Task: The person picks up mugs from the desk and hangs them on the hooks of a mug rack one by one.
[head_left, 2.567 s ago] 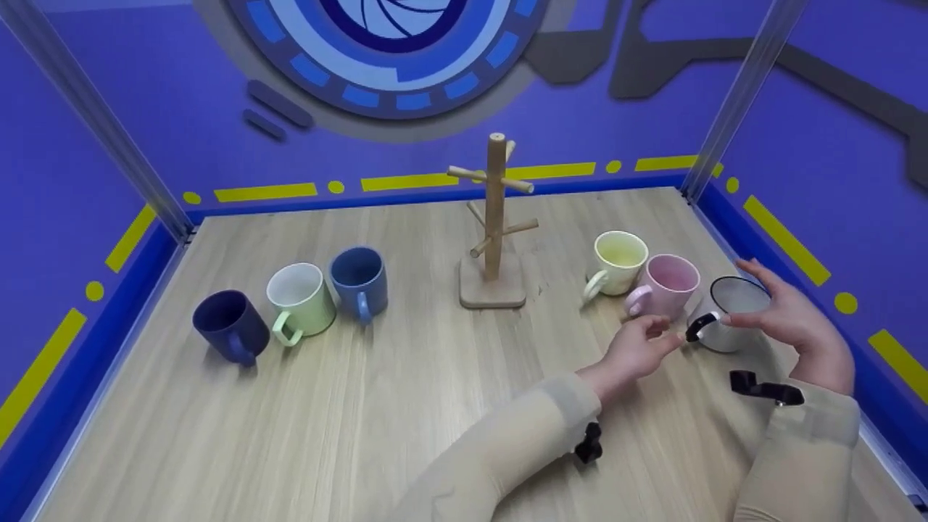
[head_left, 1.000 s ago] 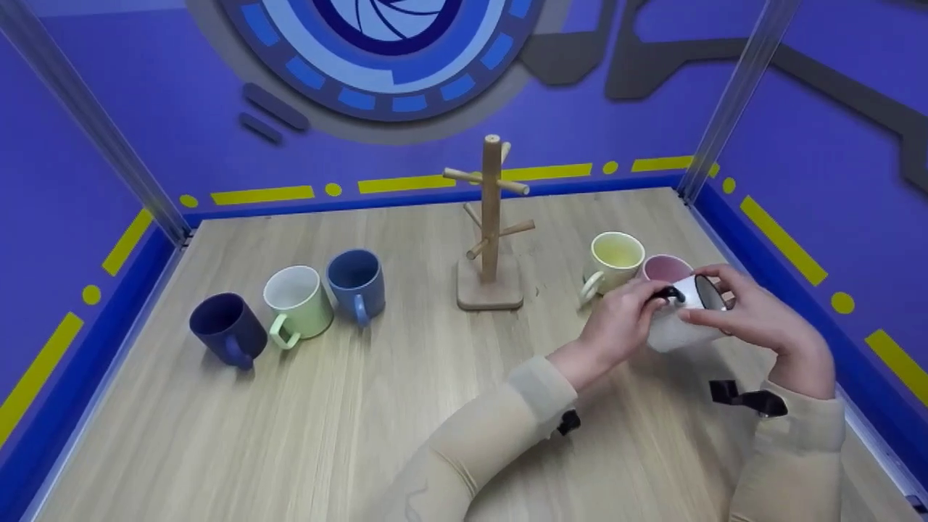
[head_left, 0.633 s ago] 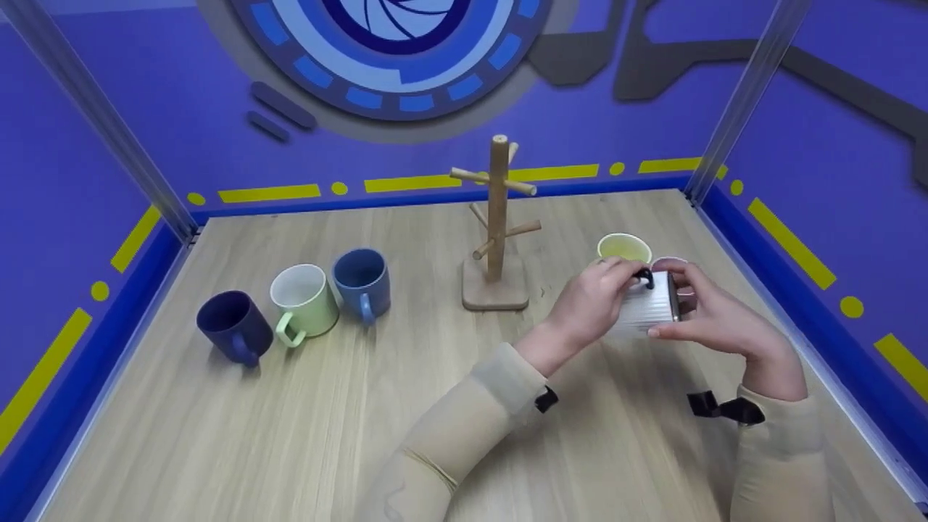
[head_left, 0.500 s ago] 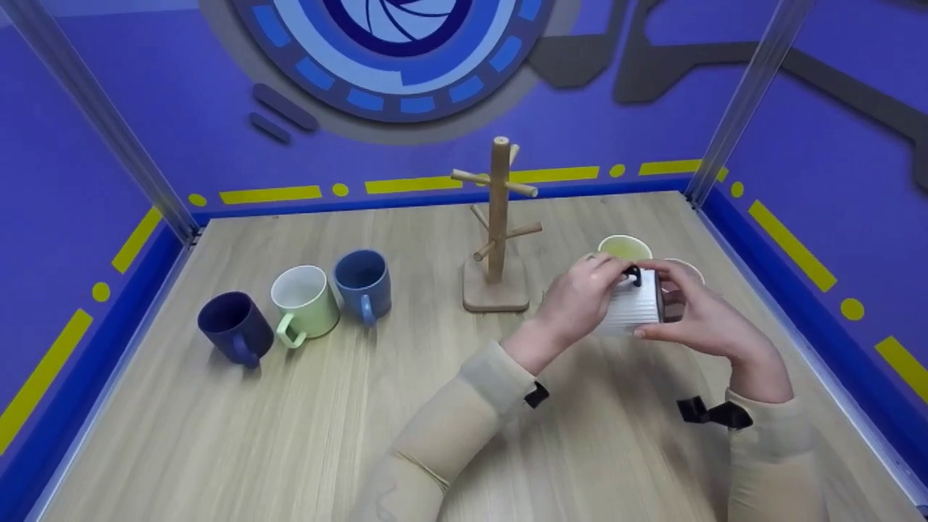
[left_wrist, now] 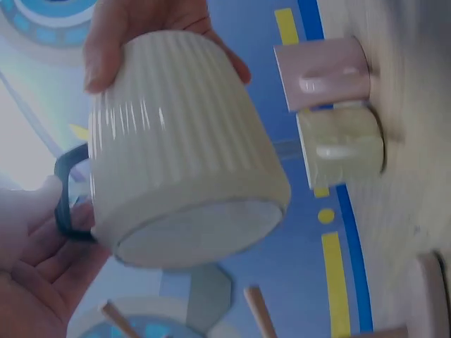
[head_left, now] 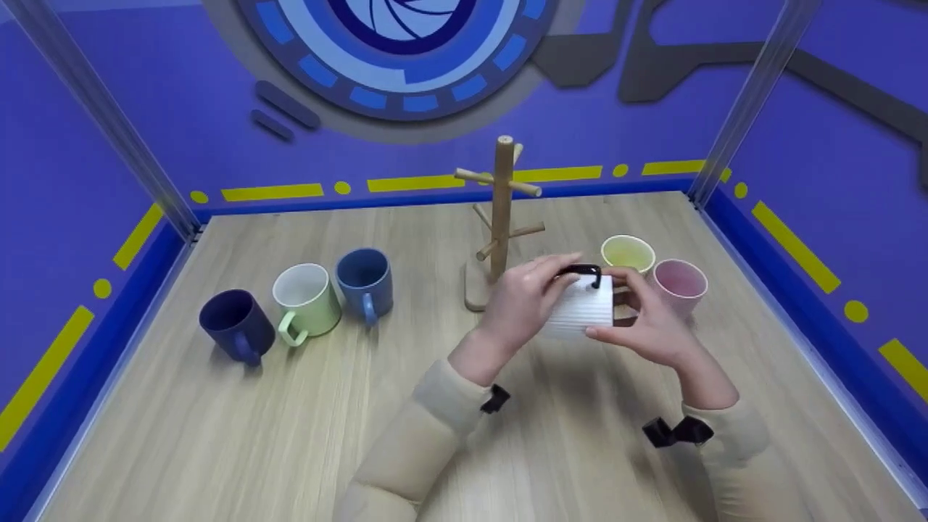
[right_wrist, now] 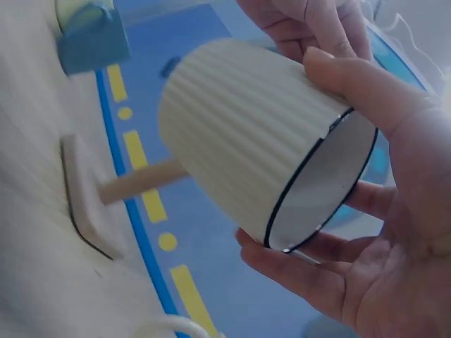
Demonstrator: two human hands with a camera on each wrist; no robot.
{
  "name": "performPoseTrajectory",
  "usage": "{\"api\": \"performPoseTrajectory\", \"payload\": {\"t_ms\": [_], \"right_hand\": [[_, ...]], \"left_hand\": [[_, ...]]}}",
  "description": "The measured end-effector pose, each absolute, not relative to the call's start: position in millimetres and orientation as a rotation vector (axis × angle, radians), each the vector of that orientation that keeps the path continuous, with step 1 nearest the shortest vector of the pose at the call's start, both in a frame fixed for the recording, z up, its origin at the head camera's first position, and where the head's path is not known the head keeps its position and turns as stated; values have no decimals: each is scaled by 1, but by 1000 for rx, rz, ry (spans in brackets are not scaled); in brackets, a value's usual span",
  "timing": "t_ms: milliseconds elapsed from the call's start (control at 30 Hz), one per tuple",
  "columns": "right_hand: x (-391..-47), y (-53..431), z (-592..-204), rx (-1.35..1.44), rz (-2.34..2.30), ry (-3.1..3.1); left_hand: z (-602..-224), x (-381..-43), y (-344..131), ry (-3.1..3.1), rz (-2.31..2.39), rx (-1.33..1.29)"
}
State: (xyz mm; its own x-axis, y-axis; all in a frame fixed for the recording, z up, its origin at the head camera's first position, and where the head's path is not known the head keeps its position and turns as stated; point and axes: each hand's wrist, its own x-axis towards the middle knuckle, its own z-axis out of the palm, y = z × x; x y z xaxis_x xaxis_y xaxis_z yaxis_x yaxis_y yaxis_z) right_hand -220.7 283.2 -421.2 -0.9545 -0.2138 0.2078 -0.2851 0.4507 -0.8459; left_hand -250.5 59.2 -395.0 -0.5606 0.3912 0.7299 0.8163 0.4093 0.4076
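Note:
A white ribbed mug (head_left: 582,308) with a dark rim lies on its side in the air between both hands, right of the wooden mug tree (head_left: 502,210). My left hand (head_left: 516,299) pinches its black handle (head_left: 584,270), which sits uppermost. My right hand (head_left: 650,324) grips the rim end, thumb below and fingers above. In the right wrist view the mug's open mouth (right_wrist: 328,186) faces my right palm. In the left wrist view its base (left_wrist: 201,232) points toward the tree side. The tree's pegs bear nothing, and my left hand partly covers its base.
Dark blue (head_left: 235,326), light green (head_left: 307,301) and blue (head_left: 364,281) mugs stand upright at the left of the table (head_left: 290,420). A yellow mug (head_left: 628,252) and a pink mug (head_left: 680,285) stand behind my right hand. Blue-purple walls enclose the table.
The white mug was upright at the right; both hands took hold of it, lifted and tipped it sideways, and carried it left toward the mug tree. The other mugs stayed put.

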Motion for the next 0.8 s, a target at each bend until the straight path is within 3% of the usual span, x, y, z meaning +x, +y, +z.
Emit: {"api": "performPoseTrajectory", "payload": {"t_ms": [367, 800], "right_hand": [[-248, 226, -437, 355, 1700, -2610], [-298, 185, -446, 222, 1710, -2808]], "left_hand": [[-397, -252, -4, -2836, -1558, -239], [-428, -299, -38, -2736, -1809, -10]]}}
